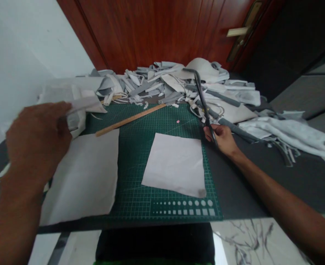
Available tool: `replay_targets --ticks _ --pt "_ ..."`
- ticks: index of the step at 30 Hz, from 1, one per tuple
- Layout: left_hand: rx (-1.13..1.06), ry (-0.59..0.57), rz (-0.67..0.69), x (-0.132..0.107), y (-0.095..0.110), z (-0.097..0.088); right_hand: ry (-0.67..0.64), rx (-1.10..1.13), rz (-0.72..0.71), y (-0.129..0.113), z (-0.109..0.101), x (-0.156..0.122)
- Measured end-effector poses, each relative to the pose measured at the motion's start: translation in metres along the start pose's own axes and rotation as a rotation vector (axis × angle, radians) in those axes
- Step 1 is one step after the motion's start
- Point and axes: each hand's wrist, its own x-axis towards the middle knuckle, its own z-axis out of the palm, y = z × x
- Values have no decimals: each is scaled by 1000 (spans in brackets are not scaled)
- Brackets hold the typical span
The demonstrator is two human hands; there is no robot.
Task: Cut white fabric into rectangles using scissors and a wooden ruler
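Your right hand (220, 138) has a narrow grip on the long scissors (202, 99), right of centre, blades raised clear of the pale fabric square (173, 165) laid flat on the green cutting mat (135, 117). Your left hand (38, 140), at left of frame, grips a folded fabric sheet (82, 106), lifting it off the desk's fabric below.

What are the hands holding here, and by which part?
The right hand grips long scissors by the handles; the left hand pinches the edge of white fabric.

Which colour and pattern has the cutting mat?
The cutting mat is dark green with a fine pale grid, clearest in the head view.
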Motion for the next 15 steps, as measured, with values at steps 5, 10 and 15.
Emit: replay_targets --ticks 5,10,15 --pt "-32 -216 293 -12 38 73 65 -3 62 9 4 7" --pt "-212 -488 651 -21 136 114 104 -17 29 10 4 5" --pt "-371 -570 839 -50 199 122 72 -11 -22 3 4 1"
